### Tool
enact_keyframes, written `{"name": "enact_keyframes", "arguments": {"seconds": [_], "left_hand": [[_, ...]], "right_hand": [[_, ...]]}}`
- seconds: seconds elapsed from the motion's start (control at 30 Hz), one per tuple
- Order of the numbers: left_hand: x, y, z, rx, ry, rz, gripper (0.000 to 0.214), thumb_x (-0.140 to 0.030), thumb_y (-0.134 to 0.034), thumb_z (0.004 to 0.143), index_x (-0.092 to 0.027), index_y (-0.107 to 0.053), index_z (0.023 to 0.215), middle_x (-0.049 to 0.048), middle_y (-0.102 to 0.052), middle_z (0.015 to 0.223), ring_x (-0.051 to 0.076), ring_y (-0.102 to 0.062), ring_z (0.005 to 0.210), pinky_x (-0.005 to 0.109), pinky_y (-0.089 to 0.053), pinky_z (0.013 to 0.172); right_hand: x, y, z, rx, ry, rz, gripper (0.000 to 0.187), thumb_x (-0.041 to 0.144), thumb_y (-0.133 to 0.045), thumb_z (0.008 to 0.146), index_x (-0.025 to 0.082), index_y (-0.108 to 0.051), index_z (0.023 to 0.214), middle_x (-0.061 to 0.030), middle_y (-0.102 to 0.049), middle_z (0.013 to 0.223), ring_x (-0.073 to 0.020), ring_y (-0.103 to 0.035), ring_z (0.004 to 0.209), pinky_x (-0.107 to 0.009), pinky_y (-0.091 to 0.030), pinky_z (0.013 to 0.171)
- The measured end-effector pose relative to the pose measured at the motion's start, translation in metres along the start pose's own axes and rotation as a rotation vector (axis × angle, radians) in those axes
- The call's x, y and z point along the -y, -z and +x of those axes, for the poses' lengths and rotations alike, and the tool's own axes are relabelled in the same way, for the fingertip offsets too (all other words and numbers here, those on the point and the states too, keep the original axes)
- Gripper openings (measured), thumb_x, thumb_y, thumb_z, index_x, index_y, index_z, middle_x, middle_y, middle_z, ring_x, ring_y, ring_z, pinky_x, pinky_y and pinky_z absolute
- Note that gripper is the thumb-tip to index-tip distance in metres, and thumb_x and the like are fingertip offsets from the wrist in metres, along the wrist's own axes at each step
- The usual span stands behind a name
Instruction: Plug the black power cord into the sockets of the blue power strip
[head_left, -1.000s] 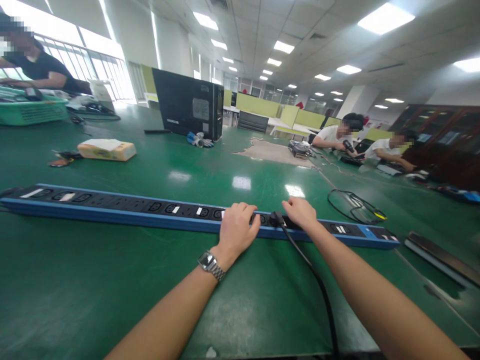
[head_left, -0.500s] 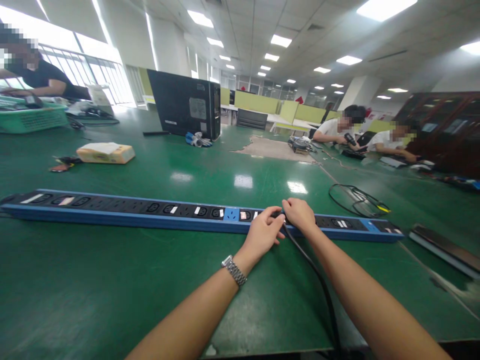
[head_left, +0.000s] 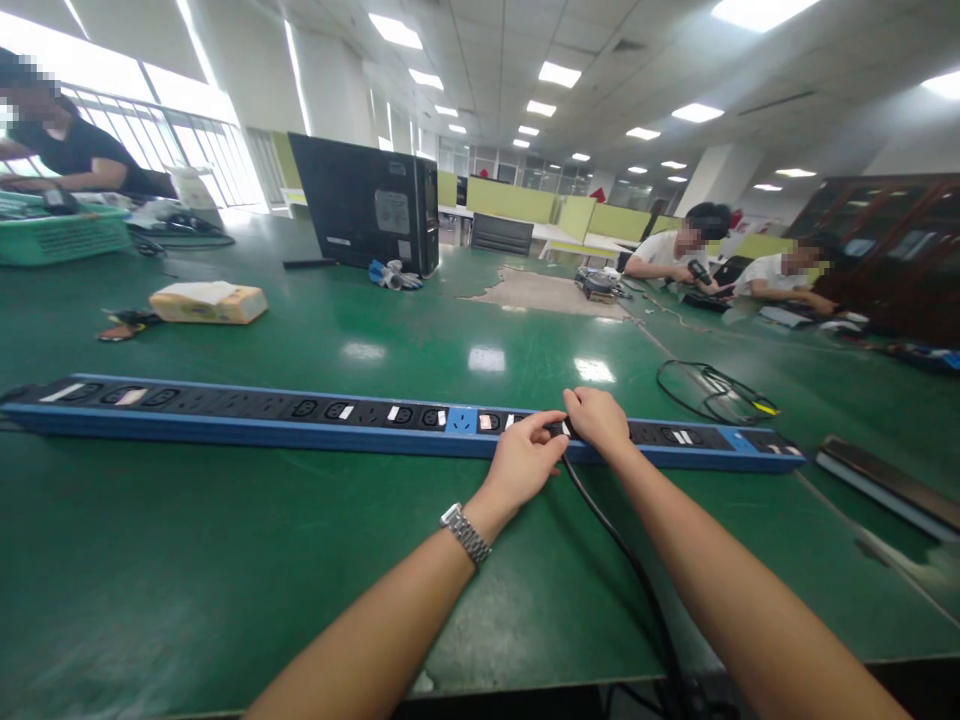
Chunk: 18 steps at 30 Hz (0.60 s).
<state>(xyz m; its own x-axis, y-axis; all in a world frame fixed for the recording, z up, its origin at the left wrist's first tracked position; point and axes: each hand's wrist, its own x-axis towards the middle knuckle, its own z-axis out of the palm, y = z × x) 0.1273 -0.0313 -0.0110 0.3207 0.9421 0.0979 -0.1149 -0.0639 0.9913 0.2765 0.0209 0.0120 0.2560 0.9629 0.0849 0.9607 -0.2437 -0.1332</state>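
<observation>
A long blue and black power strip [head_left: 360, 437] lies across the green table, with black sockets, a few blue ones and white labels along its top. Over its right half, my left hand [head_left: 525, 455] pinches the end of a black cable [head_left: 637, 573] between thumb and forefinger. A small black and white piece shows there. Right beside it, my right hand [head_left: 598, 418] is closed against the top of the strip. Its fingers curl out of sight, and what they grip is hidden. From between both hands the cable runs down to the table's front edge.
Behind the strip stand a tissue pack [head_left: 208, 302], a black computer case [head_left: 360, 205] and blue-grey gloves [head_left: 395, 275]. A coiled cable [head_left: 705, 392] and a dark bar [head_left: 889, 487] lie to the right. A green basket [head_left: 64, 238] is far left. Other people sit around the table.
Both hands stay at the same spot on the strip, with only slight finger movement. The whole view has shifted a little.
</observation>
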Motion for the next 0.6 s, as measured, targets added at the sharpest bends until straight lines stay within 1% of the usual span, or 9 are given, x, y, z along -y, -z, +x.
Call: {"name": "enact_keyframes", "arguments": {"seconds": [0.1, 0.2, 0.27, 0.33, 0.4, 0.43, 0.47, 0.53, 0.6], "left_hand": [[-0.006, -0.002, 0.001, 0.006, -0.076, -0.009, 0.036, -0.02, -0.063, 0.077, -0.015, -0.064, 0.112, -0.0016, -0.056, 0.065, 0.011, -0.058, 0.061, 0.024, -0.054, 0.058], [-0.025, 0.002, 0.001, -0.003, -0.251, -0.049, 0.035, -0.021, -0.062, 0.078, -0.016, -0.063, 0.112, 0.0009, -0.059, 0.075, 0.012, -0.06, 0.07, 0.025, -0.054, 0.066], [-0.042, 0.016, 0.002, -0.084, -0.338, -0.117, 0.036, -0.023, -0.059, 0.078, -0.017, -0.06, 0.114, 0.0029, -0.06, 0.082, 0.014, -0.062, 0.076, 0.025, -0.055, 0.066], [-0.056, 0.039, 0.002, -0.278, -0.377, -0.163, 0.034, -0.022, -0.056, 0.077, -0.017, -0.058, 0.111, 0.0028, -0.061, 0.082, 0.012, -0.061, 0.071, 0.023, -0.054, 0.06], [-0.063, 0.065, 0.001, -0.449, -0.351, -0.148, 0.032, -0.02, -0.058, 0.073, -0.016, -0.059, 0.105, -0.0003, -0.059, 0.072, 0.008, -0.055, 0.056, 0.018, -0.048, 0.048], [-0.064, 0.078, -0.001, -0.506, -0.326, -0.113, 0.03, -0.021, -0.06, 0.072, -0.015, -0.06, 0.101, -0.0017, -0.058, 0.066, 0.007, -0.051, 0.049, 0.015, -0.042, 0.042], [-0.064, 0.089, -0.003, -0.523, -0.281, -0.074, 0.029, -0.022, -0.061, 0.071, -0.015, -0.061, 0.099, -0.0028, -0.057, 0.062, 0.006, -0.047, 0.045, 0.014, -0.038, 0.039], [-0.06, 0.104, -0.01, -0.481, -0.155, 0.021, 0.027, -0.023, -0.061, 0.069, -0.015, -0.062, 0.094, -0.0041, -0.055, 0.055, 0.006, -0.044, 0.04, 0.013, -0.032, 0.034], [-0.056, 0.111, -0.016, -0.395, -0.024, 0.107, 0.025, -0.023, -0.061, 0.067, -0.015, -0.063, 0.091, -0.0048, -0.054, 0.051, 0.005, -0.041, 0.037, 0.013, -0.029, 0.032]], "right_hand": [[0.0, 0.0, 0.0, 0.005, 0.003, 0.01, 0.054, 0.046, -0.022, 0.094, 0.021, -0.07, 0.097, -0.0109, -0.07, 0.104, -0.0199, -0.064, 0.096, -0.025, -0.042, 0.075], [-0.001, -0.001, 0.001, 0.004, 0.004, 0.014, 0.052, 0.044, -0.022, 0.094, 0.021, -0.069, 0.097, -0.0101, -0.07, 0.104, -0.0199, -0.064, 0.096, -0.025, -0.042, 0.074], [-0.001, -0.002, 0.002, -0.005, 0.005, 0.014, 0.053, 0.045, -0.022, 0.094, 0.021, -0.069, 0.095, -0.01, -0.07, 0.103, -0.0198, -0.063, 0.096, -0.025, -0.041, 0.073], [-0.002, -0.004, 0.003, -0.008, 0.006, 0.016, 0.054, 0.047, -0.021, 0.094, 0.021, -0.069, 0.093, -0.0102, -0.07, 0.102, -0.0197, -0.064, 0.095, -0.025, -0.041, 0.073], [-0.002, -0.005, 0.003, -0.008, 0.003, 0.017, 0.055, 0.048, -0.022, 0.093, 0.021, -0.07, 0.091, -0.0101, -0.07, 0.101, -0.0197, -0.064, 0.093, -0.025, -0.041, 0.073], [-0.002, -0.005, 0.003, -0.008, 0.0, 0.016, 0.054, 0.049, -0.023, 0.093, 0.021, -0.07, 0.091, -0.01, -0.071, 0.1, -0.0198, -0.064, 0.093, -0.025, -0.042, 0.073], [-0.002, -0.006, 0.003, -0.007, -0.002, 0.014, 0.054, 0.049, -0.024, 0.093, 0.021, -0.07, 0.091, -0.01, -0.071, 0.1, -0.02, -0.064, 0.093, -0.025, -0.042, 0.073], [-0.001, -0.006, 0.003, -0.012, -0.004, 0.013, 0.054, 0.05, -0.024, 0.093, 0.022, -0.07, 0.091, -0.0102, -0.071, 0.099, -0.0205, -0.063, 0.093, -0.026, -0.042, 0.072], [-0.001, -0.005, 0.003, -0.017, 0.001, 0.017, 0.055, 0.05, -0.024, 0.093, 0.022, -0.07, 0.09, -0.0103, -0.07, 0.099, -0.021, -0.063, 0.093, -0.026, -0.042, 0.072]]}}
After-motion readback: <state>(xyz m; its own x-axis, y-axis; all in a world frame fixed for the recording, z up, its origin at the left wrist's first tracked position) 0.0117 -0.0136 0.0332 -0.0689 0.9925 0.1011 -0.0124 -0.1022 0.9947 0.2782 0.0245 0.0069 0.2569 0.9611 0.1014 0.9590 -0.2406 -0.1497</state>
